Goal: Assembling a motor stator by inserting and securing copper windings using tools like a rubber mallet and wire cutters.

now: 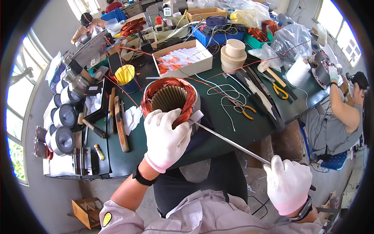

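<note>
A motor stator (198, 102) stands upright at the table's front edge, with red-brown copper windings (189, 93) bulging round its slotted core (167, 98). My left hand (167, 136), in a white glove, has its bent fingers closed over the near side of the windings. Beside those fingers a small white tab (196, 116) sticks out. From there a long, straight, greyish-white strip (233, 143) runs down to my right hand (288, 183), which is gloved and closed round its end. Whether the strip is taut cord or a thin rod, I cannot tell.
Right of the stator lie white cord (230, 93), yellow-handled pliers (247, 112), a mallet (269, 70) and a thread spool (298, 72). Behind it is a box of paper slips (183, 60). Wooden sticks (120, 124) and a hammer (93, 128) lie left. A co-worker (339, 113) sits right.
</note>
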The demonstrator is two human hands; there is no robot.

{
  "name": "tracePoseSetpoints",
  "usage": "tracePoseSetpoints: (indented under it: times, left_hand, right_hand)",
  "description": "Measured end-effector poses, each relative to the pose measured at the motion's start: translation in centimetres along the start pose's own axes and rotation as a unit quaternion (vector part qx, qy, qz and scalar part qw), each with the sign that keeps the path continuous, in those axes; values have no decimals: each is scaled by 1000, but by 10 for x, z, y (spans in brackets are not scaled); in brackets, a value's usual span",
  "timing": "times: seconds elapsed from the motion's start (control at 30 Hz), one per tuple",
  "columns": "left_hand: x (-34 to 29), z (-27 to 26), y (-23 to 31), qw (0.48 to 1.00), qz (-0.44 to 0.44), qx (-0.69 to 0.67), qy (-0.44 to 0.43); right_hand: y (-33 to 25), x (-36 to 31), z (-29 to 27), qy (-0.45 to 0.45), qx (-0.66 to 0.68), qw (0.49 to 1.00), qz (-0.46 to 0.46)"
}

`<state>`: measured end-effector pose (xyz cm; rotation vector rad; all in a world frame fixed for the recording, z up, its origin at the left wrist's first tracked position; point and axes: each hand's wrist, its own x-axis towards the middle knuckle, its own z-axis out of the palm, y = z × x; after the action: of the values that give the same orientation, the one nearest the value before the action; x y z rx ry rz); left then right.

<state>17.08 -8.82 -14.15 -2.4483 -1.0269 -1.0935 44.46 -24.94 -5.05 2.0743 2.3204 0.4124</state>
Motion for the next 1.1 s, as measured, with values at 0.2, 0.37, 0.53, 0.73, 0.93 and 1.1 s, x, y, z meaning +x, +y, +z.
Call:
tracePoseSetpoints:
  times: [0.2, 0.37, 0.53, 0.73, 0.93, 1.1]
  left_hand:
    - [-1, 0, -2, 1000, -16, -1, 15]
    - [12, 4, 8, 1000, -20, -4, 4]
    - [11, -9, -12, 992, 2, -129, -8]
    - [0, -12, -45, 986, -49, -161, 7]
    - [-8, 0, -41, 982, -81, -162, 60]
    - [-8, 9, -43, 975, -60, -186, 104]
  right_hand:
    - [-3, 19, 19, 47, -4, 998, -41]
    - [-13, 33, 53, 103, 37, 993, -42]
    - [20, 79, 82, 166, 143, 971, -97]
    - [58, 140, 118, 175, 257, 942, -124]
    - [77, 215, 159, 105, 320, 941, -35]
    - [59, 253, 196, 61, 389, 918, -38]
